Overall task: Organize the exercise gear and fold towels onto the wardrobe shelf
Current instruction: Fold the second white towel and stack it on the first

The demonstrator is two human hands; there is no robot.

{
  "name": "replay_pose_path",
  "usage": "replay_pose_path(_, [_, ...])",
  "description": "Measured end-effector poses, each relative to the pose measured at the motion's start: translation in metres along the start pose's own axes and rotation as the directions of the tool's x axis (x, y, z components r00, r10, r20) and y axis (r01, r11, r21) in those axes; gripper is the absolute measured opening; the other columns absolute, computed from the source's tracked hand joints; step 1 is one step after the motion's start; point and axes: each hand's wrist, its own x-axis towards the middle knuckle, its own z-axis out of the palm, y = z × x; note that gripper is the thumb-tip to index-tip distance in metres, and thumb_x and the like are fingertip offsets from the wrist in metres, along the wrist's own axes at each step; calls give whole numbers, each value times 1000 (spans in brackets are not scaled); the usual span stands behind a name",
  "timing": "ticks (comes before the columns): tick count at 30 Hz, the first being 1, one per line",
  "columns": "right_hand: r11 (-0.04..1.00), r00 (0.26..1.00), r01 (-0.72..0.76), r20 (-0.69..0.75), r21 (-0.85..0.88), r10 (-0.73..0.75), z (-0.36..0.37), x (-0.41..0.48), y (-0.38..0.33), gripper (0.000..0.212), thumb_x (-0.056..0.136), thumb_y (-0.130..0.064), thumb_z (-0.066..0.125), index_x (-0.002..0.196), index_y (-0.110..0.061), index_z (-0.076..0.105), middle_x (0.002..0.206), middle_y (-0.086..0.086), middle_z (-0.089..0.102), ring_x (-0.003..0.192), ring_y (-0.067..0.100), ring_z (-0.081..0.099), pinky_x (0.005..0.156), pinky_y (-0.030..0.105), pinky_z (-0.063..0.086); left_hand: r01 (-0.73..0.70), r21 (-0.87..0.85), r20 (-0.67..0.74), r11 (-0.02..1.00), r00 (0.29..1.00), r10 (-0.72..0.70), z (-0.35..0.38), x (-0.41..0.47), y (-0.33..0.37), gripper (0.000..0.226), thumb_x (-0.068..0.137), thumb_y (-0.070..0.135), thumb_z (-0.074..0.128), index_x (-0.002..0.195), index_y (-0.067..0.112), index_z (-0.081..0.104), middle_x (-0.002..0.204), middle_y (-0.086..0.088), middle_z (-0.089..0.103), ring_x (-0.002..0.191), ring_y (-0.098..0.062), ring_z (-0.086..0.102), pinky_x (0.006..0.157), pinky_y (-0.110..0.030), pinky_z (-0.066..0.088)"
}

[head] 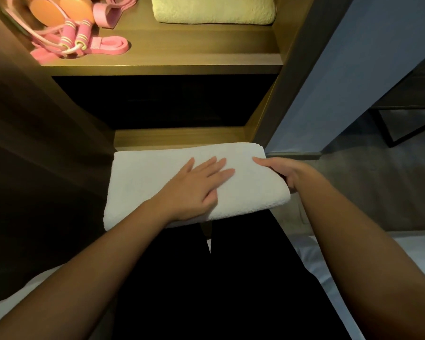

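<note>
Towel (138, 173) lies folded below the shelf (182, 45) — left hand (194, 190) flat, fingers apart; right hand (285, 173) pinches its edge (best keep layers squared while lifting).

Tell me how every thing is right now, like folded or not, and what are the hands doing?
white towel: folded, lying across the person's lap.
left hand: open, flat on the white towel.
right hand: grips the white towel's right edge.
yellow towel: folded, lying on the shelf.
jump rope: bundled, handles side by side, on the shelf.
pink band: looped, lying flat on the shelf.
</note>
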Motion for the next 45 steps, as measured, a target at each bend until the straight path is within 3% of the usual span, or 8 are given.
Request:
replay_pose_path(5, [989, 996, 88, -36, 121, -84, 8, -3, 2, 42, 86, -34, 70, 121, -14, 56, 114, 10, 68, 102, 31, 64, 83, 47, 54, 376, -146, -76, 915, 918, -389, 4, 56, 8, 60, 100, 49, 24, 154, 24, 18, 162, -2, 13, 150, -20, 8, 119, -53, -3])
replay_pose_path(10, [934, 957, 284, -114, 216, -265, 4, -4, 21, 52, 79, -30, 77, 120, -33, 47, 120, 5, 60, 106, 31, 62, 83, 50, 56, 509, -197, -33, 838, 851, -525, -10, 94, -23, 74, 85, 76, 25, 130, 25, 55, 128, -3, 61, 114, -27, 56, 91, -42, 43])
replay_pose_path(17, [923, 941, 339, -60, 183, -333, 1, -19, 22, 65, 65, -48, 77, 122, -33, 51, 116, 3, 67, 97, 23, 69, 71, 40, 57, 517, -477, 424, 711, 844, -329, -37, 107, -47, 59, 69, 86, 47, 82, 35, 75, 85, 13, 74, 84, -13, 71, 87, -38, 53])
replay_pose_path(22, [988, 995, 96, -42, 121, -92, 9, -21, 9, 59, 76, -75, 54, 109, -27, 65, 103, 1, 74, 90, 23, 71, 79, 39, 52, 482, -290, 306, 826, 865, -398, -21, 114, -26, 71, 81, 81, 39, 112, 22, 66, 107, 3, 67, 96, -20, 63, 87, -41, 51])
replay_pose_path(29, [884, 750, 421, -471, -203, -465, 42, 2, 16, 48, 93, -56, 50, 130, -25, 52, 105, -11, 55, 94, 11, 55, 76, 33, 44, 478, -179, -23, 860, 872, -489, 11, 101, -35, 60, 98, 58, 19, 100, 22, 67, 91, -4, 62, 94, -31, 59, 72, -35, 39])
replay_pose_path(39, [897, 774, 334, -458, -290, -437, 41, 16, 18, 56, 95, -59, 43, 133, -19, 52, 127, 5, 60, 109, 23, 58, 83, 34, 44, 622, 106, -160, 776, 781, -604, -17, 52, -63, 47, 101, 42, 29, 118, 10, 59, 116, -17, 63, 107, -34, 58, 86, -40, 40])
replay_pose_path(42, [894, 784, 306, -446, -328, -432, 40, 16, 15, 55, 96, -58, 40, 133, -19, 52, 128, 6, 60, 100, 19, 55, 80, 33, 40, 329, -13, -16, 944, 944, -329, 1, 50, 6, 58, 100, 53, 26, 147, 20, 34, 156, -7, 31, 144, -22, 26, 116, -49, 19])
replay_pose_path(45, [903, 811, 265, -427, -339, -399, 34, 14, 15, 55, 97, -59, 37, 133, -20, 52, 129, 7, 59, 96, 18, 53, 78, 33, 40, 282, -26, 119, 959, 954, -277, 14, 38, 21, 66, 96, 63, 9, 155, 34, 1, 163, 6, -7, 150, -15, -7, 120, -51, -1])
